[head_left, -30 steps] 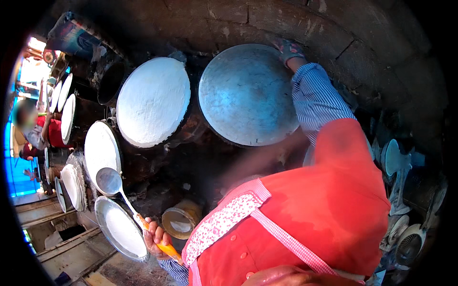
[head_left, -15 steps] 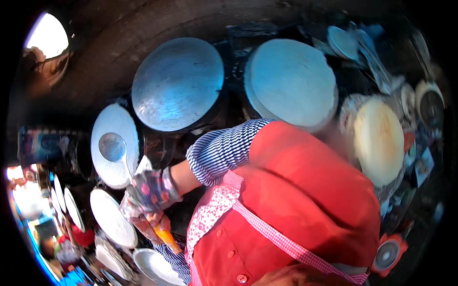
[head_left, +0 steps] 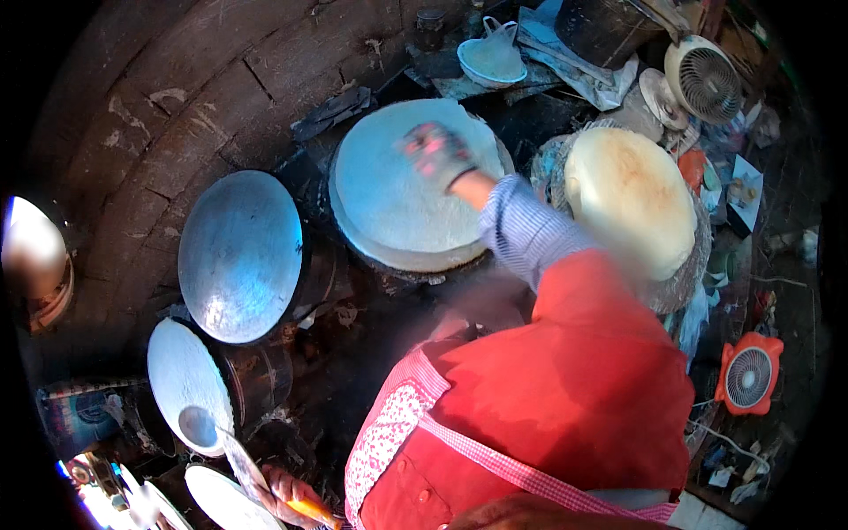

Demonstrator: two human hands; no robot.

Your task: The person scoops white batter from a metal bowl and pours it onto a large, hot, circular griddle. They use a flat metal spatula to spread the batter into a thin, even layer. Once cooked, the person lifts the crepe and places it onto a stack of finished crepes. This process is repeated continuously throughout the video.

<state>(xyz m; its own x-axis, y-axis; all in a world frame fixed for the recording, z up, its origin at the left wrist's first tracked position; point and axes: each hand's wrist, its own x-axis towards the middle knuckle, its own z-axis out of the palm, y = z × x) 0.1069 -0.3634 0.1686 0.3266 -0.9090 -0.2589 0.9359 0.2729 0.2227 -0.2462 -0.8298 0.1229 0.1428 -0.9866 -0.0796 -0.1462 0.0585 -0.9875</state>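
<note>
My right hand (head_left: 435, 155), in a patterned glove and blurred by motion, reaches over a thin pale sheet lying on a domed round griddle (head_left: 397, 212). I cannot tell whether it grips the sheet or only touches it. My left hand (head_left: 287, 495) is at the bottom left, closed on the orange handle of a metal ladle (head_left: 196, 426). The ladle's bowl hangs over another white-coated griddle (head_left: 181, 375). Between the two stands a bare grey metal dome (head_left: 240, 256). My red apron fills the lower middle.
A stack of cooked, browned round sheets (head_left: 632, 199) rests to the right. A white fan (head_left: 704, 81) and an orange fan (head_left: 749, 375) stand at the right. A pale blue jug (head_left: 492, 57) sits at the back. A white plate (head_left: 221, 499) lies bottom left, with brick flooring on the left.
My right hand has gone from beside the ladle at the lower left up onto the pale sheet on the middle griddle. The view has swung; my left hand keeps hold of the ladle.
</note>
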